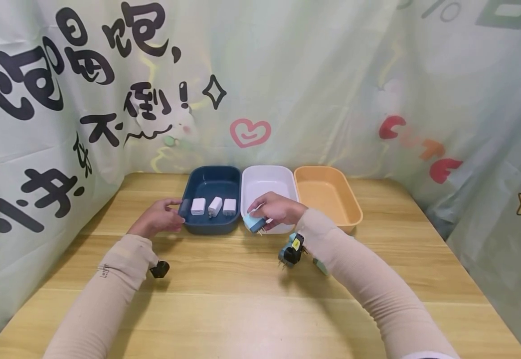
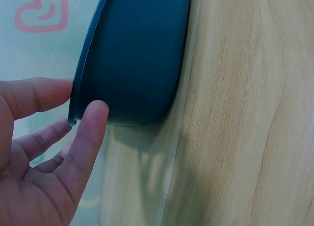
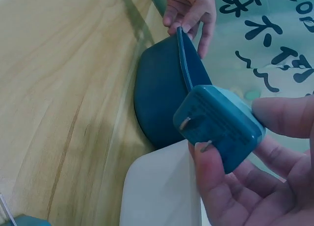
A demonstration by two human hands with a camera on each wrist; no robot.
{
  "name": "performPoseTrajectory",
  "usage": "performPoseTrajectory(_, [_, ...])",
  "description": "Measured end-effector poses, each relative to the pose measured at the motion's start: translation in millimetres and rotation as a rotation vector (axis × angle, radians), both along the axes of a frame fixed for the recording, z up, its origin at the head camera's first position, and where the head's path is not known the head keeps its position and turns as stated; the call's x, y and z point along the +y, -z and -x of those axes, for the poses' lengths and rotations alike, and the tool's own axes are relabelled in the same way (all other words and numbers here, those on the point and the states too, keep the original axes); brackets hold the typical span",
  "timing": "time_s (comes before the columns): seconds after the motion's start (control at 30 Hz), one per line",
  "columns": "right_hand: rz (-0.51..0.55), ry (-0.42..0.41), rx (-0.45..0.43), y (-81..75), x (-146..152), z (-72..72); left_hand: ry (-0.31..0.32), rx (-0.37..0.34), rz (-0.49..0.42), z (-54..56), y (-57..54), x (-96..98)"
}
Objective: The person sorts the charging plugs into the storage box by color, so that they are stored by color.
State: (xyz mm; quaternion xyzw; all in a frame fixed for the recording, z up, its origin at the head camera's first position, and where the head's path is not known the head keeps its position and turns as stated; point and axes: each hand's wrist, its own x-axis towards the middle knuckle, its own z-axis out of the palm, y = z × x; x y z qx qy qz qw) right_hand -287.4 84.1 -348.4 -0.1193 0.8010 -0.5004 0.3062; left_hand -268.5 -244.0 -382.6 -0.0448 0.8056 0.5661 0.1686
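My right hand [image 1: 278,208] pinches a blue charger plug [image 3: 221,125], light blue on one side and dark teal on its pin face, above the front of the white bin [image 1: 269,174]. Two metal pins stick out of its teal face. At the left, my left hand [image 1: 161,217] holds the rim of the dark blue bin [image 2: 137,54], thumb along the outer wall and fingers at the rim's other side. Inside that bin lie three white charger plugs, among them a left one [image 1: 198,206], a middle one [image 1: 215,206] and a right one [image 1: 229,207].
A yellow-orange bin [image 1: 325,194] stands right of the white one. Under my right forearm, several teal and green plugs [image 1: 321,266] lie on the wooden table [image 1: 224,309], partly hidden by a black wrist camera [image 1: 293,252]. Printed curtain [image 1: 314,89] hangs behind.
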Motion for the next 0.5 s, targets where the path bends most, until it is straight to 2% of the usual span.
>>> performPoseTrajectory(0.5, [0.146,0.072,-0.080,2.7,0.8,14.7,-0.020,-0.003,-0.001,0.3,0.8,0.9])
